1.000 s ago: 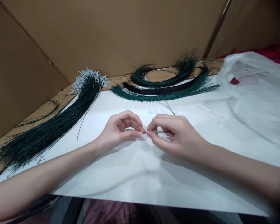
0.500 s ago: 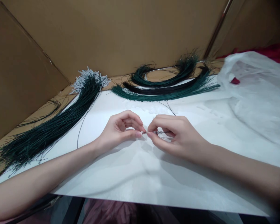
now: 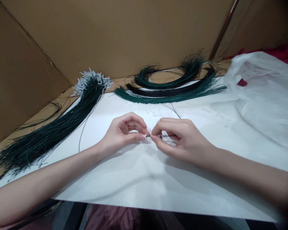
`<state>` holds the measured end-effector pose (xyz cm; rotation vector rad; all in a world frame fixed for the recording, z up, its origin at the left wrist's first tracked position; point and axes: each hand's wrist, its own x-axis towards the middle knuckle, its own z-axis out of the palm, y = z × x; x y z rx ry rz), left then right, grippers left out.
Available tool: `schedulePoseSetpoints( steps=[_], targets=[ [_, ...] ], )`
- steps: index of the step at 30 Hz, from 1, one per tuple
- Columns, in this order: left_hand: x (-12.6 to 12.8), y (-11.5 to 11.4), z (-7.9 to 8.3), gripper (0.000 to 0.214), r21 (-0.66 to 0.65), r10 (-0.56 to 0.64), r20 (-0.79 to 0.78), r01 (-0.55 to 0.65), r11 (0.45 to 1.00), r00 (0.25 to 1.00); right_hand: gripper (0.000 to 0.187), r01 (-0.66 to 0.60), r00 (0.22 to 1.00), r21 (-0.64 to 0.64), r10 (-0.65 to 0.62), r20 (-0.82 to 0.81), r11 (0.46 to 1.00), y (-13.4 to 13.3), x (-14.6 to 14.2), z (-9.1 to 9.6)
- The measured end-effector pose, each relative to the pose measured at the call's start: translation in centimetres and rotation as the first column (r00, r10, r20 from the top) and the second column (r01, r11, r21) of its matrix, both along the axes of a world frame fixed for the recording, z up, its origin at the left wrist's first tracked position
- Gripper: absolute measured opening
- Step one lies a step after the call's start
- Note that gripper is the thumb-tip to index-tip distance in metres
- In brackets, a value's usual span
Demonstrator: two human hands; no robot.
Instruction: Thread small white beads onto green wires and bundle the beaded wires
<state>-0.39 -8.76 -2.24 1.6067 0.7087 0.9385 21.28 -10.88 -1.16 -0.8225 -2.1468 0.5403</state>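
Observation:
My left hand (image 3: 126,132) and my right hand (image 3: 179,139) meet fingertip to fingertip over a white sheet (image 3: 139,172). Both are pinched on one thin dark wire (image 3: 80,140). The wire curves out to the left of my left hand and runs on behind my right hand toward the back. A short beaded stretch of it (image 3: 164,136) shows between my right thumb and fingers. What my left fingertips press onto the wire end is too small to make out.
A long bundle of dark green wires with white beaded tips (image 3: 57,127) lies at the left. Curved bundles of green and black wires (image 3: 170,91) lie at the back. A white plastic bag (image 3: 266,95) sits at the right. Cardboard walls (image 3: 110,35) enclose the table.

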Motion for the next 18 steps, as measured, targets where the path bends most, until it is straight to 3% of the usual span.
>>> schedulePoseSetpoints(
  steps=[18],
  targets=[
    [-0.01,0.01,-0.06,0.025,0.009,-0.004,0.003,0.004,1.0,1.0,0.011,0.005,1.0,0.011,-0.005,-0.002,1.0,0.08,-0.04,-0.02]
  ],
)
